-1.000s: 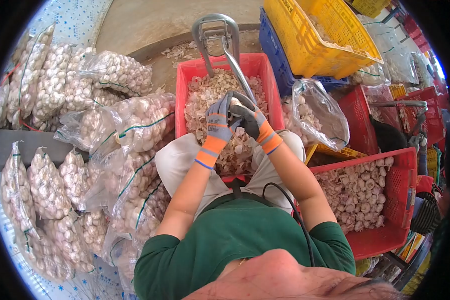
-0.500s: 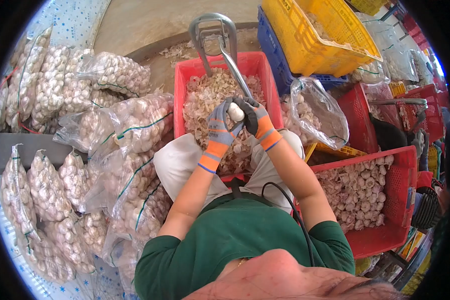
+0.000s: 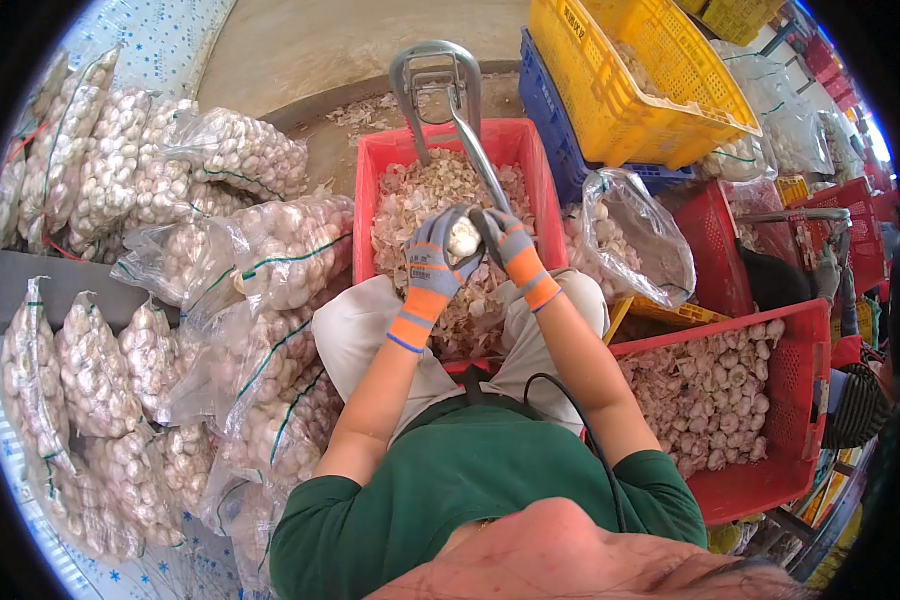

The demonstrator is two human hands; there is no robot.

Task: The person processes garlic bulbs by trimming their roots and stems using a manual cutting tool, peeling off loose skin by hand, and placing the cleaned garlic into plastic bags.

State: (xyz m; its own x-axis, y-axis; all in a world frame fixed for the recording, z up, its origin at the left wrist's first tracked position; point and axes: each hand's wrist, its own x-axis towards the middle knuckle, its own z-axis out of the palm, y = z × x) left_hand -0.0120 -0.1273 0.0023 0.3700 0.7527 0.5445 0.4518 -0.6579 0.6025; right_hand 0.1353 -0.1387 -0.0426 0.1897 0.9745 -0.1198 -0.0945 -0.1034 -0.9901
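Observation:
My left hand (image 3: 436,256), in a grey and orange glove, is closed around a whitish garlic bulb (image 3: 463,238). Against the bulb's right side press the bent fingers of my right hand (image 3: 508,245), gloved alike with dark fingertips; its palm side is hidden. Both hands are above a red crate (image 3: 366,175) between my knees, with loose garlic skins (image 3: 440,190) heaped in it. A bent metal tube frame (image 3: 475,150) rises from that crate, its lower end hidden close to my right hand.
Clear bags of garlic (image 3: 100,360) are piled on the left. At right stands a red crate of garlic bulbs (image 3: 815,400), near an open plastic bag (image 3: 660,240). A yellow crate (image 3: 660,125) rests on a blue crate (image 3: 545,100) ahead. Another person's sleeve (image 3: 858,405) shows far right.
My hands have come slightly lower with the bulb. The bulb now shows a rougher, creamier face, and my right hand's fingers have shifted to its right side.

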